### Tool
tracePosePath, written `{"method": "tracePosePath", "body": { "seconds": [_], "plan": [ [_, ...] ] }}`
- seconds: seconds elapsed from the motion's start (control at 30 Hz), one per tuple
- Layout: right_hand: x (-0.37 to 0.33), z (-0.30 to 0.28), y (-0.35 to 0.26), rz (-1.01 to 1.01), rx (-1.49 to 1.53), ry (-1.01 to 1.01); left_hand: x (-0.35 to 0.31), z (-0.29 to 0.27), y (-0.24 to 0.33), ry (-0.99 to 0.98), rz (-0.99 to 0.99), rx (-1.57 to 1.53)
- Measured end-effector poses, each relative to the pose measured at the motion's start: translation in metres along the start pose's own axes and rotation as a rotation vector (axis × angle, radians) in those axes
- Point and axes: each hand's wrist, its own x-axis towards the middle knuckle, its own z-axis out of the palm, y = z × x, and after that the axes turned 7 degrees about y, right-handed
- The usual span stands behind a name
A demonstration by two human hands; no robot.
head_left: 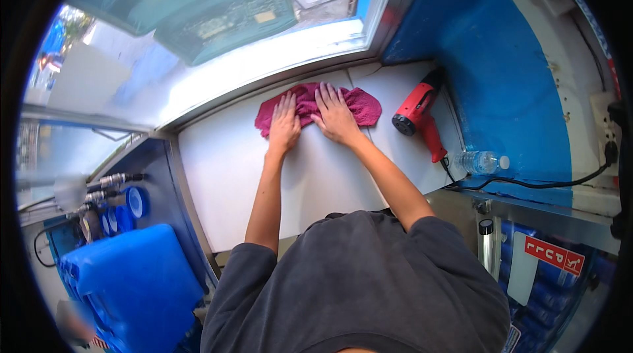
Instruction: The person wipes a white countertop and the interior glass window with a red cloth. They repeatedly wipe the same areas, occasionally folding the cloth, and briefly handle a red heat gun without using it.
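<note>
A crumpled magenta cloth [364,106] lies on the white tiled counter [224,162], close to the window ledge. My left hand [285,123] rests flat on its left part, fingers stretched toward the window. Beside it, my right hand [334,116] presses on the cloth's middle with the fingers spread. Neither hand grips the fabric; both lie on top of it. To the right of the cloth, apart from my hands, a red and black heat gun [422,116] lies on its side.
A clear plastic bottle [480,162] lies by the blue wall panel [508,76], near a black cable [527,184]. A window [217,83] runs along the counter's far side. Lower left stands a blue jerrycan [142,287]; lower right, a glass-doored cabinet [527,277] holds blue packs.
</note>
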Motion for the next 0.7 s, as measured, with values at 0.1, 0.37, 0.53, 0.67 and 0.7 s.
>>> {"method": "tracePosePath", "body": {
  "seconds": [0.1, 0.37, 0.53, 0.67, 0.7],
  "plan": [
    [-0.018, -0.002, -0.04, -0.207, 0.005, -0.262, -0.045, -0.042, -0.037, 0.067, -0.016, 0.038],
    [0.041, 0.056, -0.133, -0.356, 0.012, -0.47, -0.098, -0.153, -0.156, 0.052, -0.614, 0.334],
    [0.035, 0.068, -0.172, -0.418, 0.037, -0.538, -0.175, -0.162, -0.141, 0.175, -0.642, 0.338],
    [-0.001, 0.051, -0.167, -0.583, 0.056, -0.55, -0.255, -0.151, -0.067, 0.327, -0.649, 0.41],
    [-0.015, 0.041, -0.164, -0.627, 0.082, -0.539, -0.269, -0.149, -0.048, 0.311, -0.669, 0.439]
  ]
}}
